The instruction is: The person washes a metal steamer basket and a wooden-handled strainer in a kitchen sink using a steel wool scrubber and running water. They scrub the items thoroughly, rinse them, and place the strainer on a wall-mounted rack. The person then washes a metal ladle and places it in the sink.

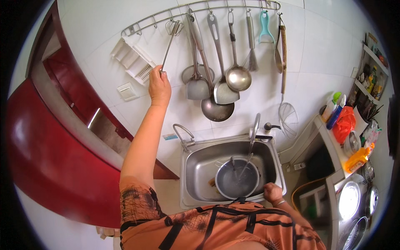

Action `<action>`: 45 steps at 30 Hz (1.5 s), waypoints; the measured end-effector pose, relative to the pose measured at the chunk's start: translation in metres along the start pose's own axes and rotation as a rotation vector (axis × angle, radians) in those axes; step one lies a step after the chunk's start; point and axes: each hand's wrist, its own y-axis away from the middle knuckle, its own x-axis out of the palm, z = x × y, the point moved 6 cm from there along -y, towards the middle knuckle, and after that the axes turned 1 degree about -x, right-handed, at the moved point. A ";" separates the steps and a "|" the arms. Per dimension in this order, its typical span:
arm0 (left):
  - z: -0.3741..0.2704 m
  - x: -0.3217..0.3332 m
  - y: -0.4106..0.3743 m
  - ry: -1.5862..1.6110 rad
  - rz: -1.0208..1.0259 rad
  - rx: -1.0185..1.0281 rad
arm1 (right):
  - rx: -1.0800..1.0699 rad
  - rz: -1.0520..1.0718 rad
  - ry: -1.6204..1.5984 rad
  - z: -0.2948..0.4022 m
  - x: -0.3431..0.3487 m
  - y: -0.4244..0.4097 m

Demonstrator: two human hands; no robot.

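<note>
My left hand [160, 86] is raised against the tiled wall, closed around the lower end of a metal whisk [168, 47]. The whisk tilts with its wire head up, just below the wire hook rail [203, 10]; whether it touches a hook I cannot tell. Low at the sink's front right corner, my right hand [272, 192] is curled, with nothing seen in it. To its left a round metal basin [229, 187] sits in the stainless steel sink [197, 190]. Water runs from the curved faucet [257, 125] into the basin, where utensil handles stick up.
Spatulas [198, 90], ladles [238, 78], a turquoise peeler [265, 25] and a wire skimmer [288, 120] hang from the rail. A white plastic rack [132, 59] is on the wall at left. Right of the sink, a counter holds bottles, an orange pouch [357, 161] and pot lids [349, 200].
</note>
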 end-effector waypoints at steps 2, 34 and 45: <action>0.001 0.010 0.003 0.109 0.070 -0.036 | 0.000 0.004 -0.004 0.001 0.001 0.000; 0.018 0.061 -0.012 0.243 -0.074 -0.176 | 0.002 0.027 -0.012 -0.001 0.001 -0.002; -0.001 -0.030 -0.033 -0.150 0.080 0.010 | -0.009 0.010 -0.008 -0.002 0.001 0.002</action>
